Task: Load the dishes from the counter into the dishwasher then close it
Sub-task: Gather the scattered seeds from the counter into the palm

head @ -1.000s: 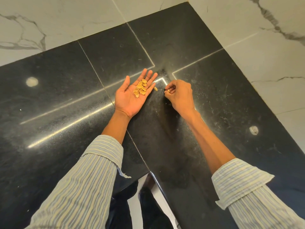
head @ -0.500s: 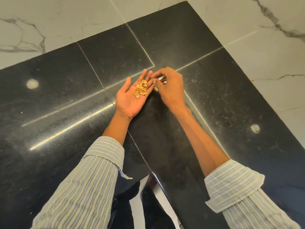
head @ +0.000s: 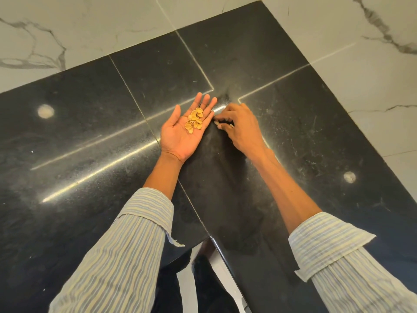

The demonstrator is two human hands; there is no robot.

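Since half a second ago the right hand (head: 240,126) has pulled back from the left palm and dropped to the desk (head: 90,143), just beside the left hand's little-finger edge. Its fingers are curled and its fingertips (head: 220,125) are pressed at the dark surface; a pale sliver shows there, perhaps a last shell, but whether it is pinched or only touched I cannot tell. The left hand (head: 185,132) lies flat and palm up on the desk, fingers straight and spread wide, a small heap of nut shells (head: 194,121) resting on the palm near the finger bases.

Outward from the hands there is only polished black stone with pale seams, marble-look wall tiles behind, and striped sleeves rolled above both forearms. No dishes and no dishwasher are in view, so the task's own things lie somewhere out of frame.

This looks like tidying scraps off the desk. To do it well, nip the stray piece between thumb and forefinger rather than sliding it, lift it across, and keep the left palm level and slightly cupped so the heap does not spill.
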